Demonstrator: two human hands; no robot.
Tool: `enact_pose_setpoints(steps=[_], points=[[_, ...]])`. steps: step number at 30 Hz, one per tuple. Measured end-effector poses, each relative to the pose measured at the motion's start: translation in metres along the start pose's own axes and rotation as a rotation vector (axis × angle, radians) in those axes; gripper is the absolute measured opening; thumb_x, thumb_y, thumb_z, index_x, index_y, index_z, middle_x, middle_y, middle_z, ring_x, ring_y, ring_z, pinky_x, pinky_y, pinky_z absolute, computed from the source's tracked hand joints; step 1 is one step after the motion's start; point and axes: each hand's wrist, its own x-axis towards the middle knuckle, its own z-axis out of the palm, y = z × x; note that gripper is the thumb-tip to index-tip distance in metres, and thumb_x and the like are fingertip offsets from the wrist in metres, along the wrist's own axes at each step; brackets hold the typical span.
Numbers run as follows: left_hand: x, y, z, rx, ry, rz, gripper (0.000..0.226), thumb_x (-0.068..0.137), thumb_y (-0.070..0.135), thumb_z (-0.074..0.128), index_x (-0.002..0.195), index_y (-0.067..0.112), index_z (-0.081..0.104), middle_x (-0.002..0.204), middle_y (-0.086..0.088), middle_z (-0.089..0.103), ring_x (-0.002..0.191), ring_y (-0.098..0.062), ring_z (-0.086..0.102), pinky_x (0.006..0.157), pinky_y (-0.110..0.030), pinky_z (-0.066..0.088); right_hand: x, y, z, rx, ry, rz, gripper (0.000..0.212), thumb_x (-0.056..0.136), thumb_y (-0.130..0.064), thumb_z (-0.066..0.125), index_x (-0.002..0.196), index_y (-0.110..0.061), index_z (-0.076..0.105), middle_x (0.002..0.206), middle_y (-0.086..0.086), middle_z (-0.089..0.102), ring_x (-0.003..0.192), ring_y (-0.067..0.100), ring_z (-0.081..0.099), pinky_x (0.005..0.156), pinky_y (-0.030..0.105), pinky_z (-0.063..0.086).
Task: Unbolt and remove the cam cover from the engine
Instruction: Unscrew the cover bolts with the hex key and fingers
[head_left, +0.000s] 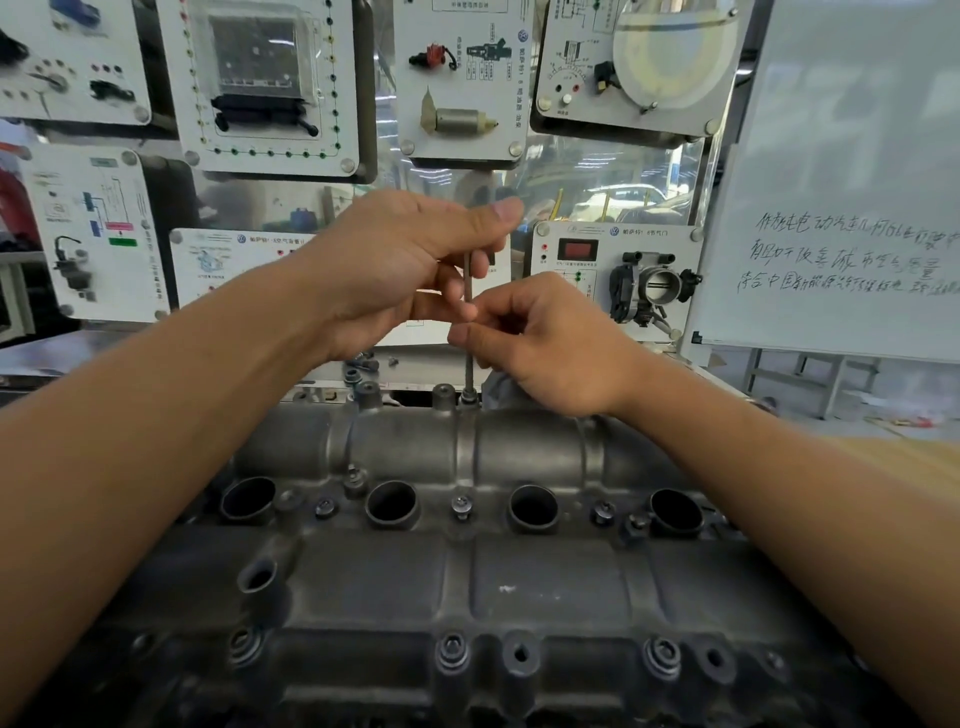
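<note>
Both hands meet over the far edge of the cam cover (519, 587), where a long thin rod (468, 283) stands upright with its lower end down at that edge. The left hand (395, 260) curls round the rod's top with the thumb pressed over it, and the right hand (545, 348) pinches it lower down between thumb and fingertips. The grey cover lies flat under the forearms, with bolts (461, 504) seated between its four round holes (392, 504), and loose bolts (360, 364) lie just beyond its far edge.

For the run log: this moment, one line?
thin rod: upright at far bolt | left hand: grips top | right hand: pinches shaft | cam cover: seated
</note>
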Motion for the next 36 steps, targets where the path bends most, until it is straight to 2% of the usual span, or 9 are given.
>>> enact_pose_setpoints(steps=[5,12,17,22,28,30,32,34,36], points=[[0.0049,-0.0024,0.0065,0.031,0.195,0.007,0.029,0.091,0.036,0.069,0.081,0.01,0.065,0.054,0.001,0.056,0.037,-0.01,0.041,0.039,-0.022,0.043,-0.0001,-0.0007,0.0008,0.012,-0.034,-0.004,0.04,0.097,-0.013,0.061,0.062,0.0,0.05,0.054,0.001,0.038,0.051,0.009,0.032,0.053,0.02,0.031],[0.0063,-0.0026,0.008,-0.005,0.288,0.003,0.017,0.098,0.018,0.054,0.094,0.006,0.065,0.051,-0.003,0.057,0.034,-0.012,0.037,0.035,-0.022,0.036,-0.0006,-0.0016,0.0008,-0.001,-0.042,-0.016,0.039,0.098,-0.015,0.061,0.068,0.009,0.053,0.054,0.004,0.04,0.051,0.011,0.033,0.052,0.02,0.032],[0.0048,0.0,0.0075,-0.226,0.228,-0.028,0.024,0.1,0.009,0.037,0.103,0.004,0.061,0.056,-0.005,0.061,0.037,-0.011,0.042,0.038,-0.021,0.04,-0.0011,-0.0021,-0.0005,-0.013,-0.02,0.002,0.037,0.097,-0.015,0.063,0.069,0.009,0.055,0.056,0.004,0.042,0.051,0.009,0.036,0.055,0.024,0.035],[0.0024,0.0019,0.0024,-0.427,-0.01,-0.025,0.031,0.098,0.005,0.03,0.107,0.003,0.06,0.075,-0.009,0.068,0.053,-0.014,0.052,0.053,-0.026,0.053,0.0,0.0013,-0.0014,-0.038,0.018,0.04,0.035,0.095,-0.015,0.064,0.069,0.008,0.057,0.055,0.001,0.045,0.05,0.008,0.037,0.054,0.026,0.036],[-0.0015,0.0021,-0.0008,-0.318,-0.178,-0.002,0.019,0.098,0.011,0.048,0.106,0.008,0.065,0.09,-0.005,0.067,0.068,-0.013,0.057,0.071,-0.029,0.058,0.002,0.0025,-0.0017,-0.046,0.023,0.066,0.028,0.095,-0.014,0.062,0.071,0.0,0.059,0.051,-0.008,0.045,0.046,0.004,0.038,0.053,0.02,0.035],[-0.0015,0.0023,-0.0002,-0.223,-0.159,0.026,0.02,0.088,0.017,0.061,0.107,0.011,0.065,0.085,0.0,0.065,0.063,-0.01,0.054,0.066,-0.027,0.057,0.0022,0.0041,-0.0008,-0.045,0.019,0.063,0.029,0.095,-0.015,0.063,0.071,0.002,0.059,0.051,-0.008,0.044,0.047,0.005,0.037,0.053,0.021,0.035],[-0.0005,0.0007,0.0022,-0.121,-0.075,0.062,0.023,0.078,0.023,0.069,0.099,0.015,0.068,0.075,0.004,0.06,0.053,-0.008,0.046,0.056,-0.023,0.053,0.0014,0.0046,0.0004,-0.031,0.018,0.065,0.032,0.094,-0.017,0.065,0.064,-0.007,0.058,0.051,-0.009,0.043,0.048,0.005,0.037,0.053,0.021,0.036],[0.001,-0.0008,0.0065,-0.037,0.051,0.089,0.011,0.081,0.025,0.072,0.089,0.019,0.07,0.065,0.007,0.056,0.045,-0.006,0.035,0.046,-0.021,0.046,0.0006,0.0024,0.0008,-0.017,0.015,0.066,0.033,0.092,-0.017,0.069,0.061,-0.016,0.059,0.049,-0.012,0.044,0.047,0.004,0.038,0.053,0.019,0.036],[0.0019,-0.0019,0.008,-0.006,0.155,0.071,0.006,0.092,0.023,0.068,0.089,0.017,0.069,0.058,0.006,0.05,0.039,-0.006,0.029,0.039,-0.019,0.037,0.0005,0.0003,0.001,-0.018,-0.008,0.053,0.023,0.092,-0.018,0.07,0.07,-0.01,0.067,0.051,-0.006,0.05,0.048,0.007,0.04,0.054,0.023,0.038]])
